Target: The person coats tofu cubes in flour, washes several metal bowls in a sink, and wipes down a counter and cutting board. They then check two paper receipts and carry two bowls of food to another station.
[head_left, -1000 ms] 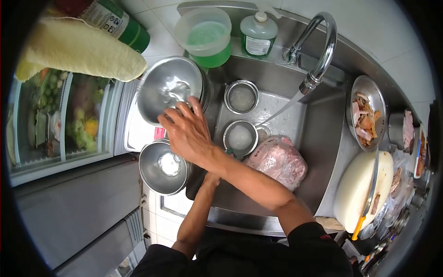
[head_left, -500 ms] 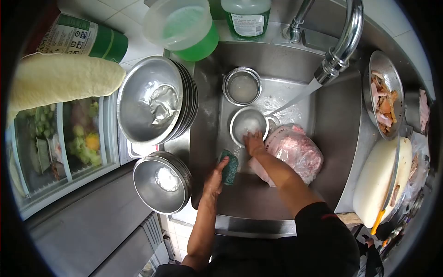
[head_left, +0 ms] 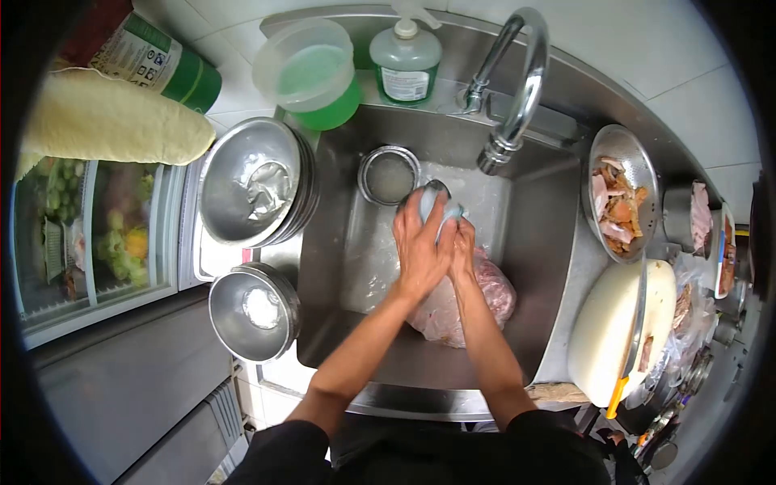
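Observation:
Over the middle of the sink (head_left: 331, 319), both hands are closed together around a small shiny thing (head_left: 437, 187) that looks like a metal bowl, bluish-white in places and mostly covered by fingers. My left hand (head_left: 422, 249) lies over it with bent fingers; whether a scouring pad is under them is hidden. My right hand (head_left: 463, 250) grips its right side. Just to the upper left, a small metal bowl (head_left: 389, 175) with cloudy liquid stands on the sink floor. Below the hands is a clear plastic bag of pink meat (head_left: 493, 295), partly hidden by my forearms.
Stacked steel bowls (head_left: 242, 182) and smaller bowls (head_left: 249, 315) stand left of the sink. Behind are a tub of green liquid (head_left: 331, 105), a soap bottle (head_left: 404, 69) and the faucet (head_left: 501, 149). To the right are a strainer of meat scraps (head_left: 621, 198), a cutting board (head_left: 598, 347) and a knife (head_left: 618, 396).
My left hand has moved up and right to join my right hand. The middle bowl has left its spot on the sink floor. The green scouring pad is out of sight. The water stream has stopped.

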The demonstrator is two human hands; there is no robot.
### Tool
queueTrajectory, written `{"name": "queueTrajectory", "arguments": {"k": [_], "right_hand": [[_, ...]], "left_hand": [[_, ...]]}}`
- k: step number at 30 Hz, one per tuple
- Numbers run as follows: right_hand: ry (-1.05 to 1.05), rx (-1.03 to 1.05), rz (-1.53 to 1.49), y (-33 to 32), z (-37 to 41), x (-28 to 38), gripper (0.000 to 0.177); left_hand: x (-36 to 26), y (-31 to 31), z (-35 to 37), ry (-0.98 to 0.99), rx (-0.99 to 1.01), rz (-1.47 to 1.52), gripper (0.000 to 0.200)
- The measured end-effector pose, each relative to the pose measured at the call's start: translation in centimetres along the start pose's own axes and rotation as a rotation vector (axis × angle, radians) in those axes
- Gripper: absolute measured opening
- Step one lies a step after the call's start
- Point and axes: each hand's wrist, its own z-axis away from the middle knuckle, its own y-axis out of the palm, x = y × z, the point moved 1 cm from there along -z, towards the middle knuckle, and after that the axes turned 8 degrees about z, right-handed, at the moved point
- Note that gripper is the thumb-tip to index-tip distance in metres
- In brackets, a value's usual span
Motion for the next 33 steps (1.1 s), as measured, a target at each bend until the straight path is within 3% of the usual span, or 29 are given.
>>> {"name": "queueTrajectory", "arguments": {"k": [2,4,5,7,8,10,12,13,14,15,16,17,18,20,21,22,24,26,27,28,29,30,31,33], "right_hand": [[0.061,-0.059,0.097,0.2,0.7,3.5,0.035],[0.144,-0.115,0.187,-0.1,1.6,6.0,0.034],[0.119,-0.149,0.030,-0.5,1.6,6.8,0.034],[0.056,-0.264,-0.252,-0.8,1.1,8.0,0.032],[0.054,-0.263,-0.256,-0.7,0.5,8.1,0.032],[-0.101,-0.344,-0.149,-0.5,0.0,8.2,0.029],[-0.066,-0.226,0.344,0.0,0.3,7.5,0.020],[-0.293,-0.125,0.589,-0.3,0.2,5.4,0.019],[-0.520,-0.019,0.833,-0.8,0.3,4.0,0.019],[-0.517,-0.020,0.836,-1.1,0.6,4.7,0.019],[-0.451,0.207,1.026,-1.3,0.9,5.3,0.021],[-0.378,0.439,1.204,-1.3,1.3,6.0,0.027],[-0.378,0.436,1.200,-1.6,1.7,7.0,0.027],[-0.739,0.281,1.270,-2.2,2.3,8.8,0.039],[-0.670,0.086,1.286,-2.8,2.5,8.4,0.052],[-0.667,0.094,1.286,-2.7,2.3,7.6,0.052],[-0.127,-0.353,0.413,-3.5,1.1,4.5,0.049],[0.774,-0.017,-0.330,-5.6,0.2,0.0,0.039],[0.768,-0.012,-0.329,-5.8,0.1,-0.7,0.039],[0.751,-0.071,-0.341,-5.9,0.4,-1.6,0.027],[0.744,-0.135,-0.352,-5.6,1.3,-1.5,0.015],[0.752,-0.134,-0.350,-5.3,2.0,-1.0,0.015],[0.731,-0.117,-0.230,-4.9,2.2,-0.4,0.012],[0.704,-0.086,-0.109,-4.0,2.8,-0.2,0.008]], "left_hand": [[-0.1,0.5,-3.9,0.199,0.129,-0.086,0.036],[2.6,1.2,-7.5,-0.178,0.321,0.340,0.035],[2.7,0.8,-7.7,-0.182,0.323,0.340,0.035],[3.0,0.5,-8.1,-0.770,0.337,0.728,0.043],[3.1,1.5,-7.0,-0.766,0.337,0.725,0.043],[3.5,4.5,-2.2,-0.974,0.013,1.228,0.052],[0.6,3.8,-0.9,-1.066,0.001,1.306,0.060],[-0.6,2.6,-1.2,-1.108,0.031,1.336,0.075],[-0.3,2.1,-1.6,-1.107,0.033,1.338,0.075],[0.2,1.4,-2.0,-1.071,0.088,1.015,0.078],[0.7,0.7,-2.3,-1.018,0.139,0.694,0.081],[3.1,0.8,-2.0,-0.971,0.063,0.644,0.081],[4.3,0.4,-1.8,-0.969,0.063,0.640,0.081],[5.6,-0.8,-1.8,-0.843,0.007,0.528,0.082],[5.9,-1.5,-1.8,-0.845,0.003,0.528,0.082],[6.2,-2.0,-1.5,-0.860,0.075,0.515,0.076],[6.4,-2.3,-1.0,-0.874,0.143,0.504,0.071],[6.7,-2.0,-0.5,-0.874,0.088,0.431,0.058],[6.9,-2.3,-0.5,-0.828,-0.054,0.266,0.056],[7.3,-2.7,-0.6,-0.826,-0.059,0.267,0.056],[6.3,-3.8,-0.7,-0.554,-0.069,0.243,0.055],[5.1,-4.8,-0.7,-0.282,-0.078,0.218,0.053],[3.5,-4.4,-0.5,-0.126,-0.106,0.109,0.048],[2.8,-3.1,-0.5,-0.023,-0.043,-0.042,0.047]]}}
